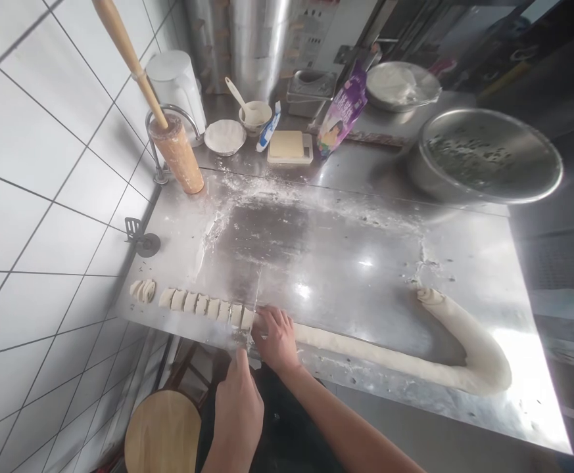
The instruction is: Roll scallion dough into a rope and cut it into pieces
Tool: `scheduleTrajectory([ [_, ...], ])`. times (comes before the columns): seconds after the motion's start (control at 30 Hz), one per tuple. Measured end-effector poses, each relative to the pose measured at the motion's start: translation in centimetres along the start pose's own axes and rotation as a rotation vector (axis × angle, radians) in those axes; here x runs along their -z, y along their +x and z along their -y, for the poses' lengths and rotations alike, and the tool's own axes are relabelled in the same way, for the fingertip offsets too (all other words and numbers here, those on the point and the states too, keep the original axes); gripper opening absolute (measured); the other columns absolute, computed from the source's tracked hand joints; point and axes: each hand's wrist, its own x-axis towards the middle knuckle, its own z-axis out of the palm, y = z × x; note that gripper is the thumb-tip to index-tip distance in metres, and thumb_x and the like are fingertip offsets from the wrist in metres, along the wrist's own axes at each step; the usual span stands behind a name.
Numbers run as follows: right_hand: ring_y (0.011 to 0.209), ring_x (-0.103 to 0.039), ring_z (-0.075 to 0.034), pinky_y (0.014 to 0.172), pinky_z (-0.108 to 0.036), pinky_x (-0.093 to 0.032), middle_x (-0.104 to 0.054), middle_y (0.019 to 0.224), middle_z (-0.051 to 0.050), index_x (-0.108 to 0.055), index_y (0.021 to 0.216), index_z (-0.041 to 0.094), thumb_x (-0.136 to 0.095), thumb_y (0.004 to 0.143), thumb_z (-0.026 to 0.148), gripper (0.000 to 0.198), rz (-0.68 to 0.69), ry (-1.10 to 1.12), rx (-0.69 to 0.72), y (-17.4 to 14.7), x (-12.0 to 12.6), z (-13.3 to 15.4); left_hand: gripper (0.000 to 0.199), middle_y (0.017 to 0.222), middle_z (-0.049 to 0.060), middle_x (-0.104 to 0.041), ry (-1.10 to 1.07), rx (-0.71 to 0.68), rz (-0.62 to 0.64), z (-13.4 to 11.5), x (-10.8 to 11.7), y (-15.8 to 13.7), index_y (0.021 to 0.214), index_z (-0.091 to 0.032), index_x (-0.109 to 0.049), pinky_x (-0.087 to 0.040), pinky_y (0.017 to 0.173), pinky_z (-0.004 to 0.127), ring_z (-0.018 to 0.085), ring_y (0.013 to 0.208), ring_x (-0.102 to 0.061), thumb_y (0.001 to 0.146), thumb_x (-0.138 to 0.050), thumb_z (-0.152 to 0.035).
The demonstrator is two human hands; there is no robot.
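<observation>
My left hand (240, 401) is closed around the handle of a knife. The blade (255, 309), seen nearly edge-on, stands across a long dough roll (365, 350) near the table's front edge. Just right of the blade, my right hand (277, 338) grips the roll, its fingers curled over the top. From there the roll runs right and bends back to a spiral end. Left of the blade lies a row of cut dough pieces (201, 303), with a small cluster of slices (143, 290) farther left. The knife's handle is mostly hidden in my fist.
The steel table (346, 263) is dusted with flour. A large rolling pin (178, 154) leans by the tiled wall, near a slotted turner (133, 230). Behind stand a flour bowl (225, 136), a scale (290, 157), a purple bag (343, 108) and a large metal pot (488, 157).
</observation>
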Motion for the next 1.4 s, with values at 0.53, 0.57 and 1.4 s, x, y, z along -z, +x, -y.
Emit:
scheduleTrajectory([
  [0.53,0.115,-0.054,-0.032,0.101,-0.051,-0.044,-0.061,0.121,-0.012,-0.056,0.125,0.020,-0.056,0.091,0.019,0.034,0.023,0.009,0.065,-1.1,2.8,-1.9,0.048,0.105,0.013,-0.073,-0.005,-0.041,-0.090,-1.6,-1.5,1.1,0.142,-0.012,-0.042,-0.054,0.072,0.028,0.022,0.090,-0.074,0.094,-0.039,-0.005],
  [0.57,0.113,-0.055,-0.032,0.099,-0.051,-0.045,-0.062,0.120,-0.012,-0.057,0.123,0.020,-0.056,0.091,0.020,0.032,0.025,0.002,0.056,-1.2,3.0,-2.1,0.047,0.107,0.014,-0.073,-0.009,-0.044,-0.081,-1.9,-1.3,0.7,0.142,-0.011,-0.041,-0.054,0.071,0.028,0.022,0.091,-0.074,0.095,-0.037,-0.005],
  [1.4,0.109,-0.054,-0.032,0.095,-0.049,-0.044,-0.061,0.118,-0.010,-0.058,0.122,0.022,-0.058,0.092,0.021,0.030,0.027,-0.046,0.016,-2.8,4.9,-4.9,0.051,0.111,0.015,-0.072,0.010,-0.035,-0.089,-5.5,-3.3,-1.7,0.143,-0.012,-0.044,-0.055,0.071,0.028,0.022,0.090,-0.073,0.092,-0.040,-0.005],
])
